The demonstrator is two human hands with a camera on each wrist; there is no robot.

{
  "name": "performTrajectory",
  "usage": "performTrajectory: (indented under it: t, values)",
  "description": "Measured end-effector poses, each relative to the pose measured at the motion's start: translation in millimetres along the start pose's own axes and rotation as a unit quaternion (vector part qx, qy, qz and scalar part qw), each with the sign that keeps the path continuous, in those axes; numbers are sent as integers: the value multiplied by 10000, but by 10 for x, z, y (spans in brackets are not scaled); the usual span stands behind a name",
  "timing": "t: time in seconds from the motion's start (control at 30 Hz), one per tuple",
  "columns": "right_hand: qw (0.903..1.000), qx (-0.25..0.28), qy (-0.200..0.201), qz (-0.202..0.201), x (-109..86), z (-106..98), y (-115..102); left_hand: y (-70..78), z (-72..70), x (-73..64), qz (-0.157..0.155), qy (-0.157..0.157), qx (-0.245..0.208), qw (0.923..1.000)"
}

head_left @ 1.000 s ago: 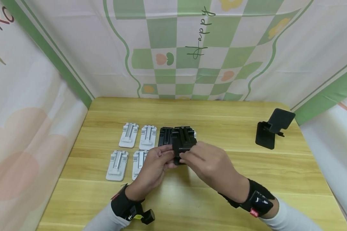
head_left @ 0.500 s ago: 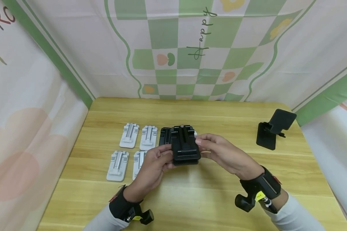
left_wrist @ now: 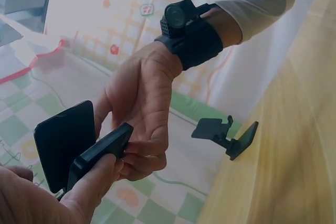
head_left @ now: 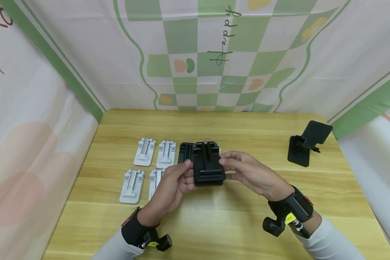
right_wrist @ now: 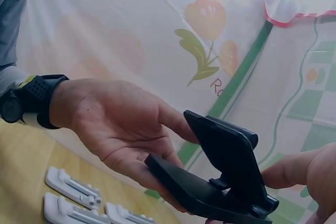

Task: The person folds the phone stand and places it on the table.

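Both hands hold a black folding phone stand (head_left: 209,166) just above the table. It is partly unfolded: the wrist views show its two plates standing apart in a V, joined at a hinge (right_wrist: 220,183). My left hand (head_left: 170,186) grips its left side, with the thumb at one plate and fingers along the other. At the right edge, my right hand (head_left: 254,177) pinches the stand between thumb and fingers. Behind the held stand lies another black folded stand (head_left: 185,152), partly covered. Several white folded phone stands, one of them the nearest left stand (head_left: 131,186), lie left of my hands.
An unfolded black phone stand (head_left: 308,144) stands at the right back of the wooden table (head_left: 246,231). A white edge of something shows behind the held stand. A patterned cloth (head_left: 214,43) hangs along the table's back and sides.
My right hand has gone from the stand's lower front to its right edge, turning at the wrist. The left thumb has shifted up. The stand stays in nearly the same place.
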State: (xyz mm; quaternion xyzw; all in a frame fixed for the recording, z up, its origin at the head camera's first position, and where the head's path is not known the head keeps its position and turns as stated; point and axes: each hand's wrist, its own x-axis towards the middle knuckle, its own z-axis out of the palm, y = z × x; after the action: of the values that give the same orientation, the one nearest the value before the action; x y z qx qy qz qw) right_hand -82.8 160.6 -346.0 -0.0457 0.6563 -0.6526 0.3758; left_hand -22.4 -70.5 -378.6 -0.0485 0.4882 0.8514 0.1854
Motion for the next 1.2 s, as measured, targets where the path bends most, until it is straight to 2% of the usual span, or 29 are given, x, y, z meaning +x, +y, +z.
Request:
performTrajectory:
  t: [0.2,0.5,0.9,1.03,1.1,1.2]
  values:
    - [10000,-19,-2,-44,-5,15,-5,-15,10,-1,89,98,218,9997]
    - [9999,-13,-66,-152,26,27,48,-59,12,-3,162,254,311,9991]
    - [9996,-220,67,-139,25,10,132,-127,-4,4,127,425,956,9944]
    - [9967,-667,436,-121,56,-17,180,-211,-75,32,73,638,1552,9858]
    - [9940,-824,717,-11,60,-45,199,-267,-138,47,-19,752,2058,9757]
    - [9905,-915,1026,64,44,-95,204,-346,-251,72,-122,848,2826,9554]
